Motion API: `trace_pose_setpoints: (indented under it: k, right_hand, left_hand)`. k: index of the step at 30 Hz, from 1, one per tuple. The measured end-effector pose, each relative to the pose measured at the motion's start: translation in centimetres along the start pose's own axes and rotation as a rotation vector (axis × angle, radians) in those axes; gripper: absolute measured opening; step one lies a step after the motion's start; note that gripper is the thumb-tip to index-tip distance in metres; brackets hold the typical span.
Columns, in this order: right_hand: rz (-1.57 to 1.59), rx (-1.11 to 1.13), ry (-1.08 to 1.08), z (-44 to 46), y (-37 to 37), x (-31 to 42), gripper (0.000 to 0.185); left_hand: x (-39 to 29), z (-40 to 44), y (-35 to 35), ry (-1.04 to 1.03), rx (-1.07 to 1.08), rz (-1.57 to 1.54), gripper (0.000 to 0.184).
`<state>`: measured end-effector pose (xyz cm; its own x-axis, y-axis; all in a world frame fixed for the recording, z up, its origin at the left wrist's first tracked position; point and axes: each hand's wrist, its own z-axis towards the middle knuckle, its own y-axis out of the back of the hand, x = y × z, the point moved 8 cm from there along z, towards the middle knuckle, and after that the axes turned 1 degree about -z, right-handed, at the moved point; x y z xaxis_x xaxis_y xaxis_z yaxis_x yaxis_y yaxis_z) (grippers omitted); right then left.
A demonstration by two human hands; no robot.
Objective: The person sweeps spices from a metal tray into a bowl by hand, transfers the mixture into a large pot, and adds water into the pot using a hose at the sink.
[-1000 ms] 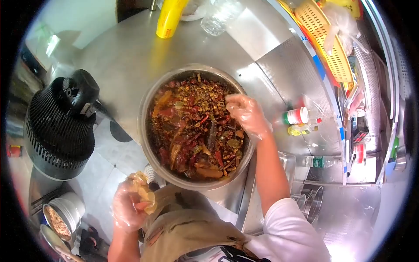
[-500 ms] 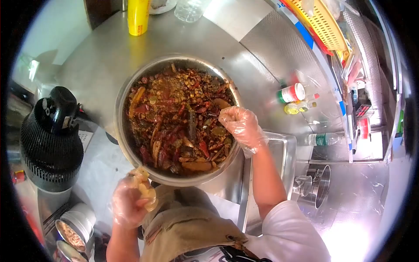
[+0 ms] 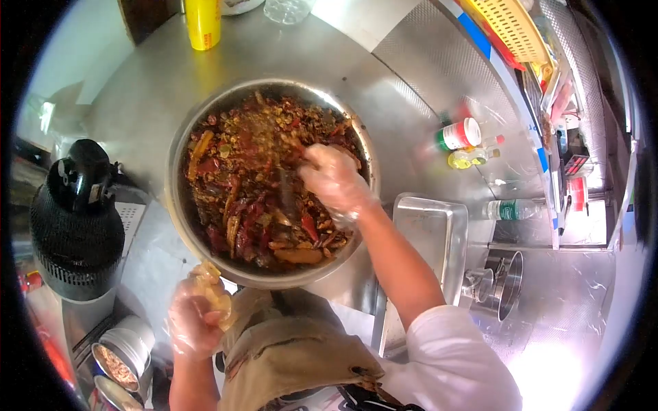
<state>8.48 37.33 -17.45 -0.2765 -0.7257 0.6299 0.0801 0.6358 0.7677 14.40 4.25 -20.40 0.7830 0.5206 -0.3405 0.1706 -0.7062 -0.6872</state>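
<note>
A large round metal bowl (image 3: pixel 177 218) holds a dark red mix of chillies, spices and bark-like pieces (image 3: pixel 240 198). Over its right part is my right hand (image 3: pixel 336 179), in a clear plastic glove, fingers drawn together and pointing down at the mix; whether they pinch anything is too blurred to tell. My left hand (image 3: pixel 195 318), gloved too, is closed around several pale yellow slices (image 3: pixel 218 298) just outside the bowl's lower left rim.
An empty metal tray (image 3: pixel 432 205) lies right of the bowl. Bottles (image 3: pixel 510 209) and a red-white container (image 3: pixel 460 133) stand farther right. A yellow roll (image 3: pixel 203 24) is at the back, a black ribbed device (image 3: pixel 79 233) at left, white tubs (image 3: pixel 127 346) below it.
My right hand has moved from the bowl's right rim inward over the mix. My left hand still holds the slices beside the bowl. The view has shifted, so the bowl appears farther left.
</note>
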Motion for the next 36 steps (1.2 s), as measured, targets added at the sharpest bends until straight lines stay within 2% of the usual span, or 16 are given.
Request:
trace_pose_setpoints:
  k: [4, 5, 6, 12, 15, 18, 20, 21, 24, 26, 28, 30, 33, 34, 35, 36]
  right_hand:
    - [0.077, 0.034, 0.141, 3.0, 0.9, 3.9, 0.03]
    - [0.046, 0.183, 0.007, 3.1, 1.7, 4.5, 0.031]
    - [0.048, 0.128, 0.212, 3.3, 2.9, 5.0, 0.029]
    - [0.326, 0.098, -0.053, 2.9, 7.5, -0.7, 0.029]
    - [-0.015, 0.062, 0.046, 3.1, 5.3, -1.8, 0.021]
    - [-0.115, -0.111, 0.132, 2.6, 3.2, -1.9, 0.03]
    - [0.082, -0.124, 0.078, 1.9, 2.1, -2.2, 0.04]
    - [0.103, -0.117, 0.069, 1.5, 2.2, -1.6, 0.042]
    - [0.052, 0.027, 0.088, 0.2, 1.1, -1.0, 0.053]
    - [0.056, -0.056, 0.152, -0.2, 1.4, -0.8, 0.052]
    - [0.068, -0.016, 0.11, 1.3, 2.1, -0.3, 0.051]
    - [-0.04, 0.007, 0.175, 2.6, 1.7, 0.9, 0.033]
    - [-0.194, 0.159, 0.202, 4.5, 0.9, 0.8, 0.022]
    - [-0.187, 0.009, 0.366, 4.5, 2.0, 1.6, 0.021]
    - [-0.063, 0.104, 0.229, 5.2, 2.2, 0.1, 0.018]
    - [0.056, 0.202, 0.09, 5.0, 3.3, 0.0, 0.016]
  left_hand:
    - [0.1, -0.6, -3.1, 0.024, -0.049, 0.076, 0.018]
    - [0.1, -0.7, -3.2, -0.003, -0.054, 0.102, 0.018]
    - [-0.1, -0.8, -3.1, -0.037, -0.03, 0.143, 0.019]
    - [-0.8, -1.4, -3.5, -0.195, 0.184, 0.275, 0.022]
    - [-1.4, -1.8, -3.5, -0.413, 0.317, 0.575, 0.023]
    - [-1.0, -1.6, -2.5, -0.212, 0.057, 0.356, 0.03]
    - [-0.8, -2.0, -3.0, -0.219, -0.016, 0.399, 0.03]
    - [-1.1, -2.4, -4.1, -0.363, 0.05, 0.627, 0.027]
    - [-0.7, -2.2, -4.8, -0.256, 0.074, 0.461, 0.023]
    - [-0.5, -2.0, -5.0, -0.211, 0.059, 0.366, 0.022]
    - [-0.5, -2.5, -5.9, -0.354, 0.077, 0.575, 0.021]
    - [0.3, -1.8, -4.5, -0.156, -0.043, 0.257, 0.023]
    - [0.6, -1.9, -6.1, -0.272, -0.039, 0.441, 0.024]
    - [0.7, -1.8, -6.2, -0.305, -0.007, 0.521, 0.023]
    - [0.8, -1.7, -6.3, -0.341, 0.022, 0.6, 0.023]
    - [1.7, -0.5, -6.8, -0.107, 0.117, 0.289, 0.023]
